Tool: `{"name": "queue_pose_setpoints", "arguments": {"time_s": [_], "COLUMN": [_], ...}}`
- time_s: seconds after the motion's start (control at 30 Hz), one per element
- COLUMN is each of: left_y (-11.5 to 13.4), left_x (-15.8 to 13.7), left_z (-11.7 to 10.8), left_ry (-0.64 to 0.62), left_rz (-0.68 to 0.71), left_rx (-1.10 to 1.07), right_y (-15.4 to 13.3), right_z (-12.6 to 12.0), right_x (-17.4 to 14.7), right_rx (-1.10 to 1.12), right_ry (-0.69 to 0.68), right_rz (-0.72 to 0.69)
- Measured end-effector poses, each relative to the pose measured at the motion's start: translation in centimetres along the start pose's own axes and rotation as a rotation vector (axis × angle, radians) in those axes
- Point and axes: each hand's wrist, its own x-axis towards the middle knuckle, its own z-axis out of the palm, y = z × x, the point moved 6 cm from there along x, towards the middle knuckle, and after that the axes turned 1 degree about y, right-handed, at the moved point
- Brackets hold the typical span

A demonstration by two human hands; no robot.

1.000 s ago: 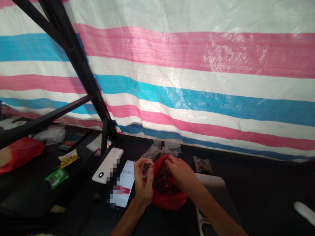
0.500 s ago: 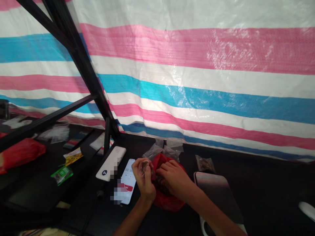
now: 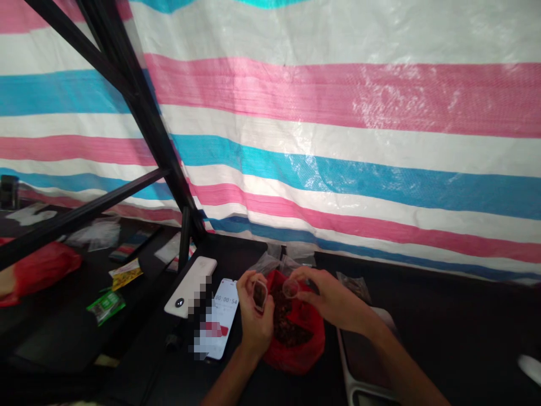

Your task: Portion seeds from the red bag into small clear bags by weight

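A red plastic bag (image 3: 310, 338) stands open on the black table with dark brown dried bits (image 3: 289, 330) inside. At its left rim, my left hand (image 3: 256, 318) is closed around a small clear plastic bag (image 3: 259, 294), whose mouth gapes and whose inside looks dark. My right hand (image 3: 315, 293) is over the red bag's far right side. Its thumb and fingers pinch a small clear round cup-like piece (image 3: 291, 288); its exact kind is hard to make out.
Left of the hands lie a phone (image 3: 224, 313) showing a timer and a white device (image 3: 192, 285). Clear bags (image 3: 298, 259) lie behind the red bag. A filled clear bag (image 3: 354, 285) and a flat scale-like device (image 3: 366, 352) are to the right. A black metal frame (image 3: 147, 129) rises at left.
My right hand has come up out of the red bag, holding the clear round piece. The small bag in my left hand now shows its open mouth. The view has tilted slightly up.
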Motion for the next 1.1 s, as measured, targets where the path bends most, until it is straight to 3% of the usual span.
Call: {"name": "queue_pose_setpoints", "arguments": {"time_s": [0.13, 0.23, 0.5, 0.73, 0.83, 1.0, 1.1], "left_y": [-1.0, -1.7, -2.1, -0.7, -0.5, 0.8, 2.8], "left_x": [-0.5, -0.9, -0.9, 0.1, 1.0, 2.3, 1.3], "left_z": [1.3, 1.9, 1.7, 1.2, 0.2, -1.4, -3.1], "left_ry": [-0.126, -0.185, -0.156, -0.091, 0.023, 0.134, 0.147], "left_rz": [-0.123, -0.161, -0.191, -0.152, -0.169, -0.134, -0.114], "left_rx": [0.080, 0.109, 0.084, 0.102, 0.115, 0.154, 0.171], "right_y": [-1.5, -3.2, -4.2, -3.4, -3.0, -1.7, -0.7], "right_z": [-1.3, 0.0, 1.0, 0.3, 1.5, 5.8, 6.5], "right_x": [-0.6, -0.9, -1.3, -1.5, -1.5, -1.5, -1.0], "right_rx": [-0.059, -0.235, -0.508, -0.537, -0.530, -0.616, -0.663], "right_ry": [0.174, 0.160, 0.241, 0.369, 0.224, -0.226, -0.256], "right_rz": [0.016, -0.066, -0.223, -0.093, 0.003, 0.074, 0.109]}}
